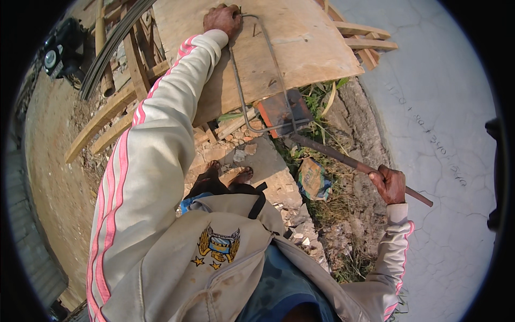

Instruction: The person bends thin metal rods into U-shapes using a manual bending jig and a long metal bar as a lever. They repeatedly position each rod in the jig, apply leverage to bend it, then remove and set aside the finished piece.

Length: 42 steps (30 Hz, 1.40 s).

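A bent rebar stirrup (274,58), a long rectangle of thin steel rod, lies across the plywood board (316,48) and reaches past its near edge. At its far end my left hand (222,20) is closed around the steel. My right hand (389,184) grips a rusty metal bar (335,154) near its outer end, with a short length sticking out beyond the fist. The bar's other end meets the stirrup's near corner, beside a dark, orange-marked block (276,115). How bar and corner engage is too small to tell.
A grey cracked wall (440,107) rises on the right. Wooden planks (102,121) and a bundle of steel rods (115,45) lie at the left, with a motorcycle (61,51) beyond. A crumpled sack (314,180) rests among weeds; rubble surrounds my feet.
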{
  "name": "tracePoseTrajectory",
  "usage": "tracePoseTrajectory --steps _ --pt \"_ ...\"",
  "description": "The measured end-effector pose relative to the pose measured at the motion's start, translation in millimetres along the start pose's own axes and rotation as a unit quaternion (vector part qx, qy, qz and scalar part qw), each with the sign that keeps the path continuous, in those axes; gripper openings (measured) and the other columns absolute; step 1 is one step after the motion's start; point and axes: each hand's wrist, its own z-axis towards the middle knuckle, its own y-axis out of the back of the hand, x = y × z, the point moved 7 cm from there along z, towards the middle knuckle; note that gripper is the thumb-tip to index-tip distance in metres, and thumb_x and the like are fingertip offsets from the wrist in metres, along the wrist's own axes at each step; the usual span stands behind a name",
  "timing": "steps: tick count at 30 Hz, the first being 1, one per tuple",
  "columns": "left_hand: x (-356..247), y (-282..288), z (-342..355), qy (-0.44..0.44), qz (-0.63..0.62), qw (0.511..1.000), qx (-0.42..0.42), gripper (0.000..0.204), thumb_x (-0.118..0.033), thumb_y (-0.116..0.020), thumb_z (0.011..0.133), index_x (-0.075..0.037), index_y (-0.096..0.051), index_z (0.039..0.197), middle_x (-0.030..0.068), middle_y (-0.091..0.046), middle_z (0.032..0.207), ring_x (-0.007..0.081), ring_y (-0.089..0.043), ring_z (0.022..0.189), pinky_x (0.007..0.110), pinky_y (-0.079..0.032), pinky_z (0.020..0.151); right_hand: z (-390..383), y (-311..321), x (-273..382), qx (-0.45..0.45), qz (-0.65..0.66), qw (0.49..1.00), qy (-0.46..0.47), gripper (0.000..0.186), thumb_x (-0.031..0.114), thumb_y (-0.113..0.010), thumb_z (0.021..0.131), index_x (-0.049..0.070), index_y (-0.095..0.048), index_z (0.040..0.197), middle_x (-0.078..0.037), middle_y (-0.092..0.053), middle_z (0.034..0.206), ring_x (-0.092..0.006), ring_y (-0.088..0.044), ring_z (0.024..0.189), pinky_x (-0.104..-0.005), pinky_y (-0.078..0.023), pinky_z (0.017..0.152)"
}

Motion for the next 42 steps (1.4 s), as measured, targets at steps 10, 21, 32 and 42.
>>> tracePoseTrajectory --steps 10,21,32,42 --pt "-1.2 1.9 -1.9 -0.010 0.009 1.000 -0.006 0.028 -0.037 -0.059 0.092 -0.023 -0.070 0.113 0.0087 -0.065 0.117 0.0336 -0.060 0.114 0.050 -0.048 0.094 -5.7 -15.1 -4.6 -0.008 0.027 0.999 -0.030 0.070 0.073 -0.058 0.086 0.006 -0.059 0.065 -0.012 -0.049 0.052 -0.0319 -0.052 0.048 -0.0418 -0.042 0.050" --pt "-11.8 4.3 1.9 0.007 -0.002 1.000 0.006 0.040 -0.036 -0.058 0.093 -0.018 -0.060 0.129 0.0121 -0.065 0.120 0.0343 -0.060 0.116 0.050 -0.048 0.096 -20.9 -30.3 -6.9 -0.030 0.039 0.997 -0.067 0.074 0.076 -0.058 0.084 0.004 -0.059 0.067 -0.013 -0.047 0.051 -0.0338 -0.053 0.049 -0.0434 -0.042 0.050" --pt "-19.0 2.3 -2.2 -0.085 -0.029 0.996 -0.006 0.053 -0.038 -0.057 0.093 -0.021 -0.049 0.143 0.0149 -0.055 0.135 0.0354 -0.055 0.124 0.050 -0.047 0.102 -134.9 -89.9 97.2 -0.150 0.129 0.944 -0.264 0.066 0.070 -0.061 0.087 0.005 -0.064 0.073 -0.015 -0.050 0.055 -0.0327 -0.050 0.051 -0.0429 -0.043 0.052" --pt "-35.6 -2.3 -1.6 -0.196 -0.070 0.978 0.002 0.047 -0.035 -0.056 0.095 -0.019 -0.054 0.139 0.0156 -0.047 0.146 0.0381 -0.053 0.126 0.048 -0.044 0.105 -165.6 -118.4 181.9 -0.151 0.138 0.900 -0.384 0.057 0.057 -0.068 0.089 0.003 -0.063 0.074 -0.014 -0.052 0.053 -0.0321 -0.053 0.049 -0.0422 -0.043 0.052"
